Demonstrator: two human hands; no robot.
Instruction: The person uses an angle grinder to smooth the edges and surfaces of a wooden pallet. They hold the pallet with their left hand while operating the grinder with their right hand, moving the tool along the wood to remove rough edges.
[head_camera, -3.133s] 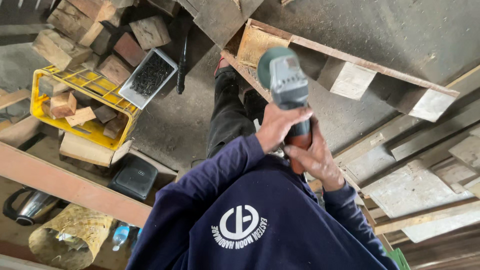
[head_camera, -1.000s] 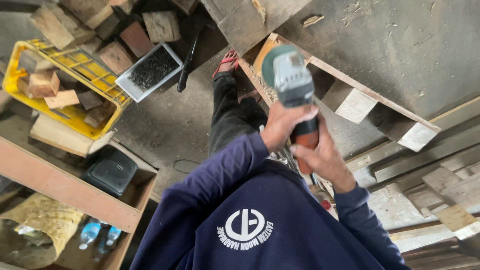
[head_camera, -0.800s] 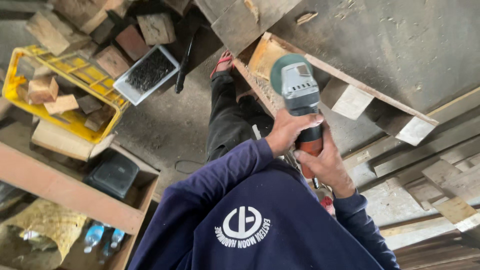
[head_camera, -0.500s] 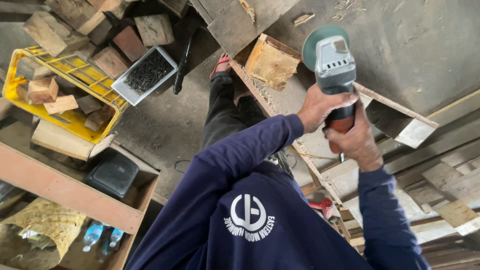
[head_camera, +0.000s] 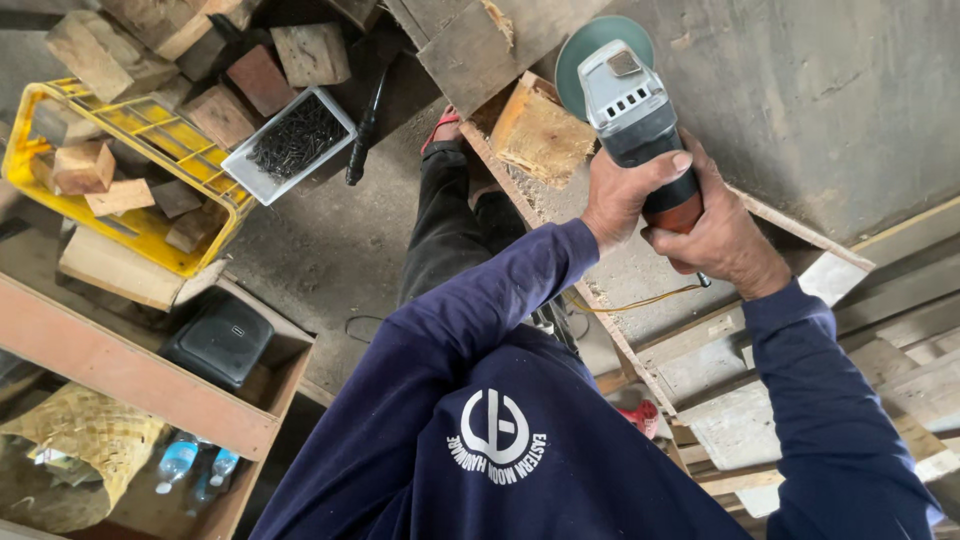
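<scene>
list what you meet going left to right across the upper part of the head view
yellow crate → tray of nails → black tool → wood block → grinder, gripped by left hand and right hand

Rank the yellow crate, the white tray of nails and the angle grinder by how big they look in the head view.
1. yellow crate
2. angle grinder, though it sits nearer the camera, so unsure
3. white tray of nails
</scene>
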